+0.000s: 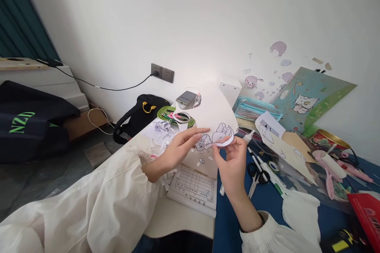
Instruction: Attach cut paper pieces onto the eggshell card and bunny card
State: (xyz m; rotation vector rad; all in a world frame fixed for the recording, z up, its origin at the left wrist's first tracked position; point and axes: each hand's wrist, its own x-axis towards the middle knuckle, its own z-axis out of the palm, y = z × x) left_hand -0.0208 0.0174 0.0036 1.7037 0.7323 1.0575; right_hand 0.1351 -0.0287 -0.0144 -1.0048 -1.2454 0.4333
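Right hand (233,162): raised over the desk (175,215), thumb and fingers closed in a pinch on a curled paper strip (227,142).
Left hand (178,148): fingers extended and nearly together, tips just beside the outlined drawings; whether they grip anything cannot be told.
Paper strip: white, bent in a curve, between the two hands and nearest the right; whether it is joined to the outlined drawings (219,133) beside it is unclear.
Printed grid sheet (194,187): on the desk, below the hands.
Scissors (256,176): black-handled, on the blue surface (234,221), to the right of the right hand.
Paper scraps (162,136): loose heap beyond the left wrist.
Phone (187,97): farther back, past the scraps.
Pencil case (258,107): clear blue, near the wall.
Backpack (144,114): black, beyond the desk's left edge.
Wall socket (169,74): on the white wall (190,16), a black plug (154,73) inserted.
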